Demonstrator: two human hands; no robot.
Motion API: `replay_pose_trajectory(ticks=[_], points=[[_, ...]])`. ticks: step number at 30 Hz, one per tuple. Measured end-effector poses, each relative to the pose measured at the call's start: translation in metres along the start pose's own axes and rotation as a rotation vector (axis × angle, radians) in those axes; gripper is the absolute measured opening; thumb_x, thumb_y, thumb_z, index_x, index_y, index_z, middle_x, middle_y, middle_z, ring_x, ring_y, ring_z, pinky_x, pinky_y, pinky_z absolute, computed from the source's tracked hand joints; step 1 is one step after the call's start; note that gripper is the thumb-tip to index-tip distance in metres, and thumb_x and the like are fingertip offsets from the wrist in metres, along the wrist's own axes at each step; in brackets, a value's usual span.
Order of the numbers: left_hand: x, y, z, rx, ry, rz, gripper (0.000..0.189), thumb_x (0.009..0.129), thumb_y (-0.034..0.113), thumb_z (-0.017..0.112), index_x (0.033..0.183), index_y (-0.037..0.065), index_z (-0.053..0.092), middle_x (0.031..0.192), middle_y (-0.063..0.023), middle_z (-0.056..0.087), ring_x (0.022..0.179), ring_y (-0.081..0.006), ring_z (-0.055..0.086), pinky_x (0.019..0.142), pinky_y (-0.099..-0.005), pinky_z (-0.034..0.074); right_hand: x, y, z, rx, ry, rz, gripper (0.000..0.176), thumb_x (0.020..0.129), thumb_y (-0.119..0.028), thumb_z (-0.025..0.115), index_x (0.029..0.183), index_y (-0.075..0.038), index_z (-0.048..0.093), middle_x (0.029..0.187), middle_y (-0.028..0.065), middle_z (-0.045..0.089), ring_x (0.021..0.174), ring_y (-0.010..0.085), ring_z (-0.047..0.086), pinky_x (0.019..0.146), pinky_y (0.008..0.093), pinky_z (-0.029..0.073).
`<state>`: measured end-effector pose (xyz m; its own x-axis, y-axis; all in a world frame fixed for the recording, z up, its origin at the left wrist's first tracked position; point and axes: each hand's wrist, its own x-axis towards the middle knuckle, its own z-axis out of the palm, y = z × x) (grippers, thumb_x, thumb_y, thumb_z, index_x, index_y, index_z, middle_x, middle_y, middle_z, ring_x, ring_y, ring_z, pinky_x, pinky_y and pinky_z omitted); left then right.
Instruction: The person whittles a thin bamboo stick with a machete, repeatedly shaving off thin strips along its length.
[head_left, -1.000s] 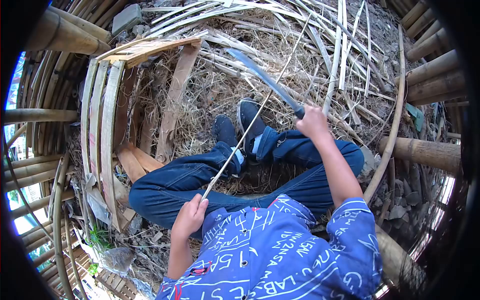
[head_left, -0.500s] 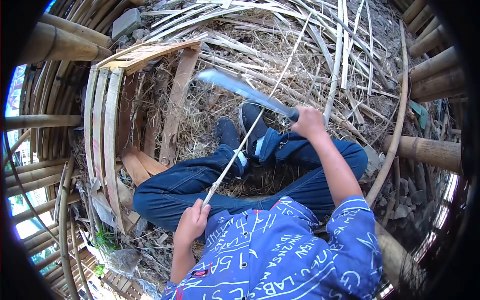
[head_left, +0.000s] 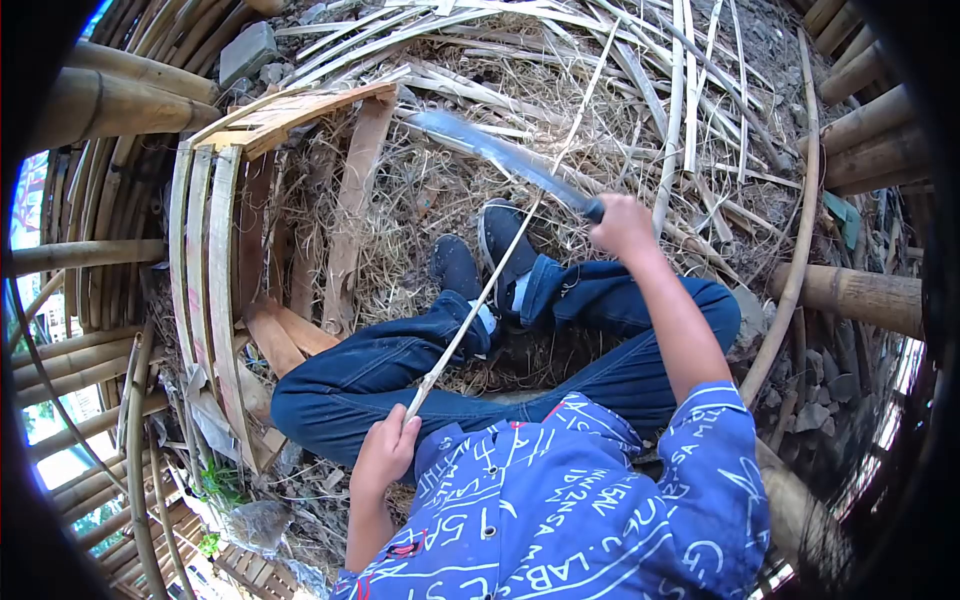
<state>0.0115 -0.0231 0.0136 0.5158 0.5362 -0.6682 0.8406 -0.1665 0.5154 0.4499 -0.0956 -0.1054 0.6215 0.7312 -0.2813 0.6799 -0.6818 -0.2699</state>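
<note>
My left hand (head_left: 387, 450) is closed round the near end of a long, thin bamboo strip (head_left: 478, 305), which slants up and away past my shoes to the far debris. In my right hand (head_left: 622, 226) is the dark handle of a long-bladed knife (head_left: 500, 152). Its blade points to the upper left, somewhat blurred, and crosses the strip beyond my shoes. Whether blade and strip touch, I cannot tell.
A wooden slatted crate (head_left: 228, 270) stands at the left. Split bamboo strips (head_left: 690, 100) and shavings (head_left: 400, 215) cover the ground. Thick bamboo poles (head_left: 850, 297) jut in from the right, others from the left. A grey block (head_left: 247, 54) lies at the upper left.
The knife and my right hand have shifted slightly right, and the blade is angled a little more steeply. My left hand keeps its hold on the strip.
</note>
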Motion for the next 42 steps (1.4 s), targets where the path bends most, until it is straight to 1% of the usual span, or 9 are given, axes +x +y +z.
replay_pose_trajectory(ticks=[1, 4, 13, 17, 20, 27, 30, 40, 42], points=[[0.001, 0.001, 0.001, 0.0, 0.0, 0.004, 0.03, 0.097, 0.027, 0.051, 0.086, 0.0, 0.045, 0.069, -0.0277, 0.056, 0.072, -0.0491, 0.056, 0.057, -0.0511, 0.04, 0.009, 0.013, -0.003, 0.025, 0.034, 0.104, 0.021, 0.072, -0.02, 0.062, 0.088, -0.007, 0.069, 0.088, 0.0187, 0.07, 0.085, 0.035, 0.068, 0.08, 0.0453, 0.054], [0.002, 0.003, 0.002, 0.05, 0.027, 0.049, 0.029, 0.097, 0.026, 0.051, 0.086, 0.0, 0.045, 0.068, -0.0271, 0.056, 0.071, -0.0488, 0.056, 0.057, -0.0511, 0.04, 0.025, 0.038, -0.008, 0.029, 0.07, 0.138, 0.021, 0.073, -0.02, 0.062, 0.089, -0.007, 0.069, 0.09, 0.019, 0.07, 0.087, 0.0352, 0.068, 0.082, 0.0453, 0.054], [0.001, -0.006, -0.005, -0.117, -0.044, -0.028, 0.026, 0.097, 0.02, 0.05, 0.084, -0.001, 0.045, 0.063, -0.0236, 0.05, 0.058, -0.0423, 0.047, 0.054, -0.0435, 0.037, 0.012, 0.012, 0.001, 0.0, 0.055, -0.031, 0.027, 0.071, -0.023, 0.067, 0.093, -0.006, 0.067, 0.089, 0.0195, 0.07, 0.087, 0.0365, 0.068, 0.081, 0.0462, 0.054], [0.001, -0.011, -0.005, -0.134, -0.052, -0.019, 0.025, 0.098, 0.02, 0.05, 0.085, -0.002, 0.045, 0.063, -0.0222, 0.048, 0.055, -0.0354, 0.045, 0.054, -0.0414, 0.037, 0.044, 0.05, 0.002, 0.035, 0.135, 0.247, 0.023, 0.074, -0.021, 0.064, 0.091, -0.007, 0.068, 0.089, 0.0192, 0.07, 0.087, 0.0349, 0.069, 0.08, 0.0459, 0.054], [0.002, -0.008, -0.006, -0.143, -0.043, -0.026, 0.025, 0.098, 0.02, 0.05, 0.085, -0.002, 0.046, 0.064, -0.0221, 0.049, 0.056, -0.0341, 0.045, 0.055, -0.0408, 0.038, 0.05, 0.049, -0.001, 0.012, 0.135, 0.217, 0.022, 0.074, -0.02, 0.063, 0.091, -0.006, 0.068, 0.088, 0.0202, 0.07, 0.086, 0.036, 0.069, 0.08, 0.0467, 0.055], [-0.002, -0.012, -0.005, -0.164, -0.047, -0.039, 0.026, 0.098, 0.021, 0.049, 0.085, -0.002, 0.046, 0.066, -0.0225, 0.05, 0.057, -0.034, 0.044, 0.056, -0.0409, 0.038, 0.021, 0.033, -0.003, -0.105, 0.113, -0.009, 0.023, 0.073, -0.024, 0.068, 0.089, -0.008, 0.066, 0.084, 0.0182, 0.07, 0.08, 0.0352, 0.069, 0.075, 0.0454, 0.056], [0.001, -0.005, -0.006, -0.139, -0.041, -0.041, 0.027, 0.098, 0.022, 0.049, 0.085, -0.002, 0.046, 0.066, -0.0224, 0.05, 0.057, -0.0343, 0.045, 0.056, -0.0412, 0.038, 0.039, 0.059, 0.0, -0.011, 0.178, 0.254, 0.024, 0.073, -0.025, 0.07, 0.089, -0.008, 0.065, 0.085, 0.0182, 0.07, 0.082, 0.0354, 0.069, 0.076, 0.0459, 0.056], [0.0, -0.011, -0.009, -0.097, -0.076, 0.018, 0.033, 0.097, 0.028, 0.052, 0.083, -0.001, 0.048, 0.068, -0.0246, 0.053, 0.062, -0.0404, 0.051, 0.058, -0.0439, 0.04, -0.006, 0.059, 0.041, 0.025, 0.433, 0.365, 0.02, 0.074, -0.024, 0.067, 0.087, -0.009, 0.064, 0.083, 0.0187, 0.069, 0.08, 0.0384, 0.068, 0.071, 0.0503, 0.052], [0.001, -0.015, -0.007, -0.116, -0.073, 0.019, 0.033, 0.097, 0.029, 0.052, 0.083, -0.001, 0.049, 0.069, -0.025, 0.053, 0.064, -0.0418, 0.052, 0.059, -0.0447, 0.04, -0.015, 0.066, 0.04, 0.016, 0.383, 0.387, 0.021, 0.075, -0.025, 0.067, 0.088, -0.009, 0.063, 0.082, 0.0193, 0.069, 0.079, 0.0393, 0.067, 0.07, 0.0507, 0.052]])
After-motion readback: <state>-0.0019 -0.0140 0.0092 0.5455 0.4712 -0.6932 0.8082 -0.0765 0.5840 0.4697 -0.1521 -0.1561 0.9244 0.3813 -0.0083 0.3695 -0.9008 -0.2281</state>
